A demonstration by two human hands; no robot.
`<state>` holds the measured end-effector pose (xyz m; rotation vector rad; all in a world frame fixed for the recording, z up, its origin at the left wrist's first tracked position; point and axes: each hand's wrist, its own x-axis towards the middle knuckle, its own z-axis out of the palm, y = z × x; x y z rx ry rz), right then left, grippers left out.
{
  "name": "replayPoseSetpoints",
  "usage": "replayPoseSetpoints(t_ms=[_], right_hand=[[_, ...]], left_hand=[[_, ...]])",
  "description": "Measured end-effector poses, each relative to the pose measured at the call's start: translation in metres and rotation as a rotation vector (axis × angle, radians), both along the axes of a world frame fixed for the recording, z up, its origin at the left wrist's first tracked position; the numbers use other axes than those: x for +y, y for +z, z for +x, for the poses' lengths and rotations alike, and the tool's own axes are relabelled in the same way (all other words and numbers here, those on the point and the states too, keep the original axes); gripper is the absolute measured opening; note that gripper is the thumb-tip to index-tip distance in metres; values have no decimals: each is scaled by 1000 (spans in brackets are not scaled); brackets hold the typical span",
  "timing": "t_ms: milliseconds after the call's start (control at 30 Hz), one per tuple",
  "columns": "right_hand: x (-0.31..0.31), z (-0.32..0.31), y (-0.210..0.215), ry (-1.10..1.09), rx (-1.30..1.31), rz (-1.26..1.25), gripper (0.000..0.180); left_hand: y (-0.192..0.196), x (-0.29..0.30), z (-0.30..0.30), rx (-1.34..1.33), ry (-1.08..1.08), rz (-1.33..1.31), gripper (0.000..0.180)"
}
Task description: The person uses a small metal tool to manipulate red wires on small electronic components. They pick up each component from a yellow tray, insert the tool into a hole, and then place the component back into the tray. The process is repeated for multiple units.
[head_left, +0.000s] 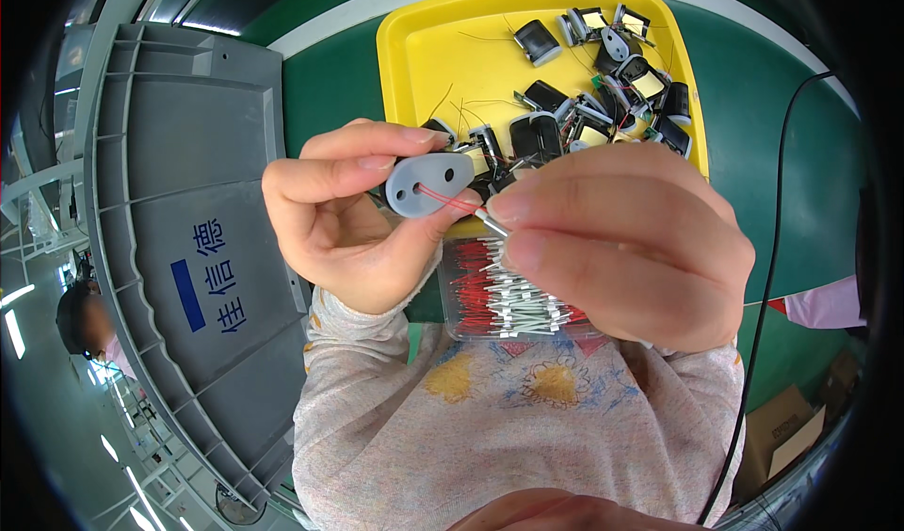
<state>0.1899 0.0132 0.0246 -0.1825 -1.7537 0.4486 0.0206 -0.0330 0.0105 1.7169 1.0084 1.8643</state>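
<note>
Between the fingertips and thumb of my left hand (344,225) is a small black device with a grey oval end cap (431,199). The cap has several round holes and faces me. Thin red wires (443,199) run from one of its holes to a slim white and silver cylinder (492,222). My right hand (640,239) pinches that cylinder between thumb and fingers, just right of the cap. Below both hands, a clear plastic box (452,329) holds many white pieces with red wires, partly hidden by my right hand.
A yellow tray (400,70) with several black devices, some trailing thin wires, lies beyond my hands on the green table (744,201). At left stands a large grey crate (188,136). A black cable (780,183) runs down the right side. Cardboard boxes (782,432) sit lower right; another person's pink sleeve (824,303) shows.
</note>
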Motion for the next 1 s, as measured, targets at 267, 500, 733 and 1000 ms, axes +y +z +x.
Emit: replayPoseSetpoints(t_ms=[267, 500, 733, 1000], right_hand=[[1, 3, 1, 20, -35, 6, 25], [1, 3, 1, 36, -55, -3, 24], [3, 4, 1, 51, -57, 15, 21], [3, 4, 2, 62, -65, 10, 21]], left_hand=[[0, 1, 1, -2, -16, 7, 52], [0, 0, -1, 19, -15, 2, 52], [0, 0, 0, 3, -17, -3, 53], [0, -1, 0, 11, -4, -13, 53]])
